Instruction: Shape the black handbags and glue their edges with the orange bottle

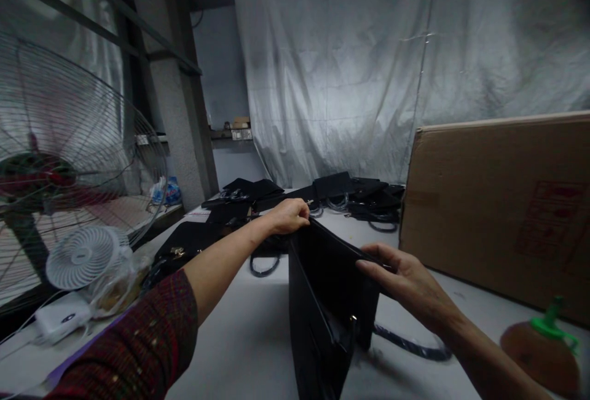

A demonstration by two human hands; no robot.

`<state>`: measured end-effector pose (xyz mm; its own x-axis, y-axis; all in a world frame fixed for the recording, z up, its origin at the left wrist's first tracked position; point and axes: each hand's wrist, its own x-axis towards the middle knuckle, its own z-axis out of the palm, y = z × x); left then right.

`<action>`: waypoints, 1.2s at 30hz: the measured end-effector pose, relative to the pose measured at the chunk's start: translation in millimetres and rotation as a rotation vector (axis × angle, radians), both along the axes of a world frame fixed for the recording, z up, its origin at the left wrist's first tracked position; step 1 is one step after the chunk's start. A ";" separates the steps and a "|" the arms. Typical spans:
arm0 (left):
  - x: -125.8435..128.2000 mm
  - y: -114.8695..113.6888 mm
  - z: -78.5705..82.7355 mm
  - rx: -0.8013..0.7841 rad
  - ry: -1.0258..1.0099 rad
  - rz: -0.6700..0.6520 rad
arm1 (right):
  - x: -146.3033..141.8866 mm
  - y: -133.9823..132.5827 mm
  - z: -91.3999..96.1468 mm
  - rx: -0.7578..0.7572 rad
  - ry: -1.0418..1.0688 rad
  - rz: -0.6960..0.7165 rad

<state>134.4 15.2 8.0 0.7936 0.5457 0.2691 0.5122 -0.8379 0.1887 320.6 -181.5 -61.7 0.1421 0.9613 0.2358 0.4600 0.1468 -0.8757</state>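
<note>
A black handbag [322, 301] stands upright on the white table [249, 332] in front of me. My left hand [289, 215] is closed on the far end of the bag's top edge. Nearer to me, my right hand [405, 283] grips the top edge too, fingers curled over the rim. A black strap [410, 345] trails on the table to the right of the bag.
More black bags and straps [354, 197] lie at the far end of the table. A big cardboard box [498, 209] stands at right, a brown bottle with green cap [544, 351] near it. A large fan [69, 166] and a small white fan [80, 255] stand at left.
</note>
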 end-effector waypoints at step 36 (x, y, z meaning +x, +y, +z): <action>-6.8 -21.3 -2.8 0.093 -0.011 0.158 | 10.6 46.0 26.0 0.047 -0.690 -0.246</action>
